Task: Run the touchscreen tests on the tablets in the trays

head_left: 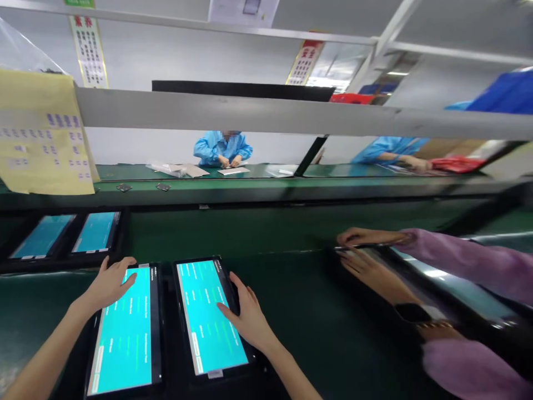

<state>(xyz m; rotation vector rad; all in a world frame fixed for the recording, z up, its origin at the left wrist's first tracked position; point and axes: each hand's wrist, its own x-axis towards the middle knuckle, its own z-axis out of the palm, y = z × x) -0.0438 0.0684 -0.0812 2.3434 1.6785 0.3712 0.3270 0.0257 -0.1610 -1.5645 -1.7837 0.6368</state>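
Your left hand [111, 283] lies flat, fingers spread, on the far end of the left tablet [122, 332]; palm down, nothing pinched. Your right hand [247, 316] rests open on the right edge of the right tablet [210, 315], fingers loosely spread across the screen's right side, thumb on the bezel. Both tablets sit side by side in a dark tray [166, 333] on the near green belt [325, 333], screens lit cyan with rows of small text.

Right of you, a co-worker in purple sleeves [466, 258] has both hands on a dark panel [416, 278]: far hand [362, 237] on its far edge, near hand [366, 269] flat on it, watch [412, 312] on that wrist.

Farther left, two more lit tablets [66, 234] sit in another tray. A yellow sheet [41, 133] hangs at far left off the grey rail [291, 114]. Beyond the belt, a person in a blue coat [222, 147] sits at the far bench, hands together over a white sheet [233, 170]. Another blue sleeve [387, 151] shows at far right.
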